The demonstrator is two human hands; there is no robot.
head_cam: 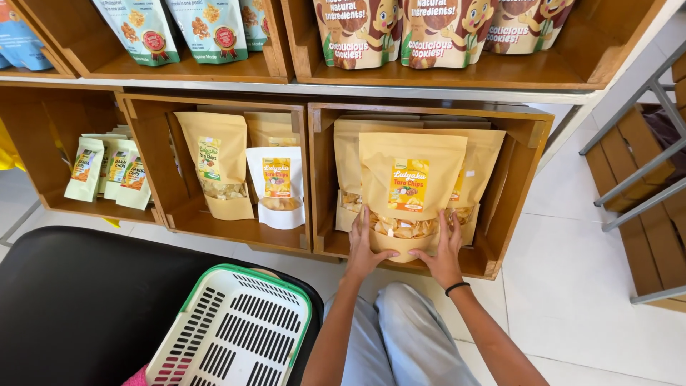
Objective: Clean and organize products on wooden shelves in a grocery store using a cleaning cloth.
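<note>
A tan stand-up pouch of chips (410, 187) with a yellow label and a clear window stands at the front of a wooden crate (530, 136) on the lower shelf. My left hand (363, 249) presses its lower left side, fingers spread. My right hand (446, 251), a black band on the wrist, holds its lower right side. Several similar tan pouches (483, 154) stand behind it.
The crate to the left holds a tan pouch (218, 163) and a white pouch (277, 186). Further left are small green-white bags (107, 171). Upper shelf crates hold cookie bags (400, 28). A white and green plastic basket (236, 330) rests on a black seat (78, 300). A metal-framed rack (636, 186) stands right.
</note>
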